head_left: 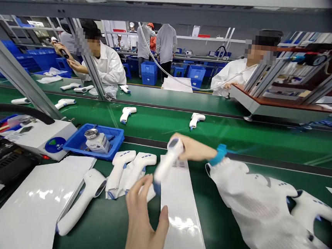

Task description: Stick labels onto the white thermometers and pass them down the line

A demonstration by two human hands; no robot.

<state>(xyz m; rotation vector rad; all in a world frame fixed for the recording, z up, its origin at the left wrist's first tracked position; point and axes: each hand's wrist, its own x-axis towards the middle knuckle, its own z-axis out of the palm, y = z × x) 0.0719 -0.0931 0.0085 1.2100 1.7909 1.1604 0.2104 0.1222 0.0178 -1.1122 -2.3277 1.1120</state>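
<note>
Infrared thermometer [166,167] slanting between both hands

Right hand [195,149], blue strap at its wrist, grips the thermometer's head end; the long axis runs down and left toward the open left hand [143,219], fingers spread just beside the lower end. Beneath lies a glossy white sheet [181,219] on a green conveyor belt [240,138], with a blue tray [118,139] left and a co-worker [109,63] far off
</note>
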